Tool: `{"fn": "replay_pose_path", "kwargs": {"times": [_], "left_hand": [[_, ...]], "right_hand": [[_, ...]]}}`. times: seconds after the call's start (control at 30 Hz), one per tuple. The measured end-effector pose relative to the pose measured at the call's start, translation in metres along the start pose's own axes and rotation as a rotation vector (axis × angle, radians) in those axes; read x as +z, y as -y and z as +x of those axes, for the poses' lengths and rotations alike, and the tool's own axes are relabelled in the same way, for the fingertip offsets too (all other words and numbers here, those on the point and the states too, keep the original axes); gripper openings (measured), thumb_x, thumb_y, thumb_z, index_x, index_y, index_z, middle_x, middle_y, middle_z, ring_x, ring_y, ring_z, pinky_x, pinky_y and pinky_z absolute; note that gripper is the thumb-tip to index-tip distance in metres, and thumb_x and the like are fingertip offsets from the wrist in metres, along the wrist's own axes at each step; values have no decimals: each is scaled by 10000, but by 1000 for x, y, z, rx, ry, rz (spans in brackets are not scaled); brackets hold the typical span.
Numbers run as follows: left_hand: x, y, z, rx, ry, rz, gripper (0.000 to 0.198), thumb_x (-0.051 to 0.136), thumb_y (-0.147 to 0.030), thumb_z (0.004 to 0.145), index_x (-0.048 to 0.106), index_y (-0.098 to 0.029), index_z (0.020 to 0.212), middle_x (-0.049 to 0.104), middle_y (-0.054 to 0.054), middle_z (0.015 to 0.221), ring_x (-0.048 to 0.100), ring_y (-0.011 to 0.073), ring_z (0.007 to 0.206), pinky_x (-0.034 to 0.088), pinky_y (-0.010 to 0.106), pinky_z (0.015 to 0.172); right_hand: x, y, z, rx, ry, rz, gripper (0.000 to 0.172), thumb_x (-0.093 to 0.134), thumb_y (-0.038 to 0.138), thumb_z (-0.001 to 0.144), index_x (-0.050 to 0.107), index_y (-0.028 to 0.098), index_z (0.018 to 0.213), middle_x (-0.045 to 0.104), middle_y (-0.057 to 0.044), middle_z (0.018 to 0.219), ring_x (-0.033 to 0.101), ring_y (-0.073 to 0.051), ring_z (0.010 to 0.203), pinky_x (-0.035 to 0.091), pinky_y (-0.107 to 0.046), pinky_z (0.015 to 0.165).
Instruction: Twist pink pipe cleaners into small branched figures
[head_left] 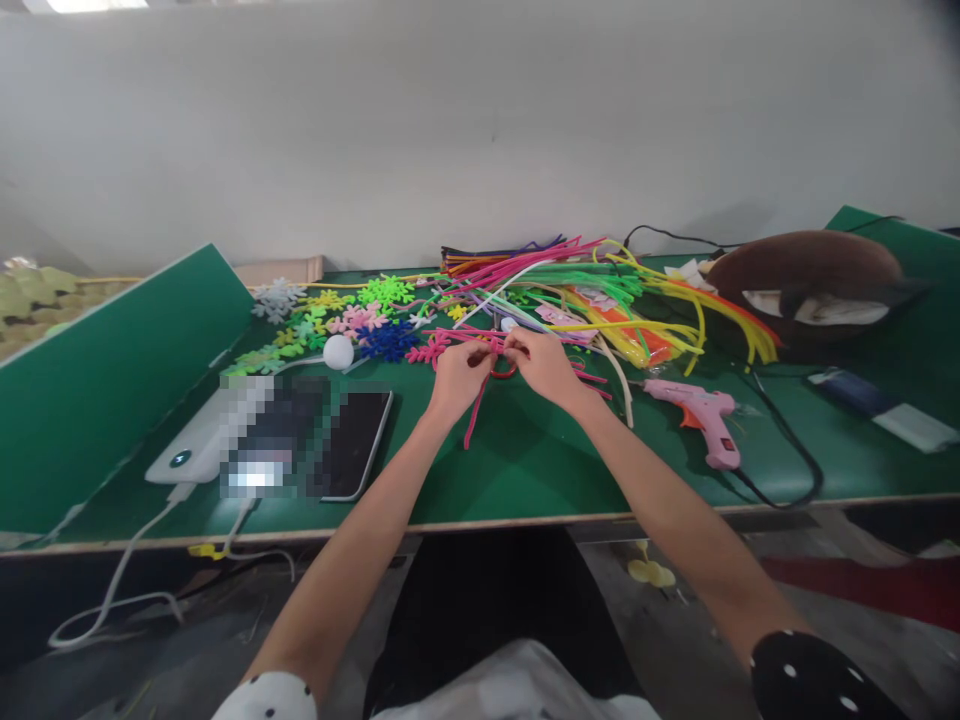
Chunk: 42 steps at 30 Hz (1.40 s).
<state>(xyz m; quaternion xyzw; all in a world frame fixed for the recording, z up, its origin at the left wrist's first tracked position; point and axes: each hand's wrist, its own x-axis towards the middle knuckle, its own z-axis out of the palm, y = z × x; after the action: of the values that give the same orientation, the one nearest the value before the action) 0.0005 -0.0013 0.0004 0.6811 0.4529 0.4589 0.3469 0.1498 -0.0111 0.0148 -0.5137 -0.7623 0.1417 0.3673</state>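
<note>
My left hand (pixel 463 378) and my right hand (pixel 541 362) meet near the middle of the green table, fingertips pinched close together. Between them they grip a pink pipe cleaner (pixel 475 412), one end of which hangs down below my left hand. A small red loop shows just under the fingertips; whether it belongs to the same piece I cannot tell. More pink pipe cleaners (pixel 595 378) lie beside and behind my right hand. To the left of my left hand is a pink snowflake shape (pixel 427 350), next to a dark blue one (pixel 390 341).
A pink glue gun (pixel 701 412) with a black cord lies at the right. Bundles of coloured pipe cleaners (pixel 525 268) fill the back. Phones (pixel 356 445), a white power bank (pixel 196 440), a white ball (pixel 338 352) and several fuzzy snowflakes (pixel 386 291) are at left; a brown object (pixel 810 275) stands back right.
</note>
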Motion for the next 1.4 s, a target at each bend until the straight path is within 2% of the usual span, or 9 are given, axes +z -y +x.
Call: {"fn": "replay_pose_path", "kwargs": {"times": [0.13, 0.23, 0.4, 0.6, 0.77, 0.83, 1.03, 1.17, 1.4], "left_hand": [[0, -1, 0, 40, -26, 43, 142, 538, -201, 748, 663, -139, 775, 641, 23, 683, 541, 108, 610, 403, 218, 580], [1, 2, 1, 47, -28, 21, 179, 518, -260, 780, 645, -141, 739, 609, 14, 639, 512, 100, 578, 380, 210, 550], [1, 4, 1, -25, -1, -158, 118, 556, -233, 735, 589, -141, 668, 540, -17, 577, 455, 77, 518, 343, 199, 505], [1, 4, 0, -10, 1, -170, 97, 580, -225, 721, 600, -138, 683, 541, -13, 597, 458, 71, 534, 339, 196, 499], [-3, 0, 1, -200, 99, -304, 120, 627, -261, 686, 610, -144, 704, 528, -24, 539, 396, 54, 411, 307, 201, 406], [-4, -1, 1, -232, 134, -333, 131, 653, -267, 660, 604, -145, 674, 529, -25, 524, 386, 49, 390, 310, 201, 394], [-2, 0, 1, -118, 114, -128, 131, 613, -206, 664, 558, -151, 559, 466, -38, 436, 391, 68, 390, 291, 207, 410], [-2, 1, 1, -30, 133, 2, 150, 580, -206, 690, 555, -156, 551, 474, -31, 441, 424, 86, 436, 301, 212, 443], [-6, 0, 1, -15, 230, 109, 153, 570, -212, 687, 554, -147, 549, 445, -45, 431, 377, 71, 423, 256, 209, 442]], "right_hand": [[0, 0, -1, -28, 12, -41, 137, 459, 148, 795, 591, 176, 767, 605, -38, 673, 494, -160, 606, 321, -268, 609], [0, 1, -1, -55, 52, -30, 146, 456, 134, 791, 595, 175, 773, 608, -37, 688, 495, -159, 620, 319, -261, 611], [1, 1, -2, -87, 69, -6, 142, 446, 126, 798, 572, 168, 750, 589, -35, 694, 479, -153, 627, 307, -255, 601], [2, 0, -2, -101, 45, -50, 138, 431, 140, 813, 555, 172, 760, 579, -42, 705, 472, -162, 644, 295, -263, 607], [-1, -1, -2, -113, 98, -23, 142, 424, 121, 801, 548, 173, 757, 576, -42, 713, 467, -155, 637, 300, -261, 606], [-2, -1, -1, -127, 114, -14, 150, 418, 119, 800, 551, 174, 759, 578, -41, 718, 464, -154, 638, 303, -262, 608], [-3, -4, 0, -193, 138, -166, 179, 414, 135, 822, 560, 169, 723, 568, -53, 670, 458, -176, 658, 294, -290, 646], [-2, -8, 2, -228, 116, -163, 203, 406, 126, 833, 582, 162, 738, 609, -70, 720, 487, -182, 689, 306, -307, 708], [0, -14, 5, -287, 162, -178, 245, 408, 71, 789, 613, 172, 703, 658, -62, 734, 512, -186, 711, 316, -327, 765]]}}
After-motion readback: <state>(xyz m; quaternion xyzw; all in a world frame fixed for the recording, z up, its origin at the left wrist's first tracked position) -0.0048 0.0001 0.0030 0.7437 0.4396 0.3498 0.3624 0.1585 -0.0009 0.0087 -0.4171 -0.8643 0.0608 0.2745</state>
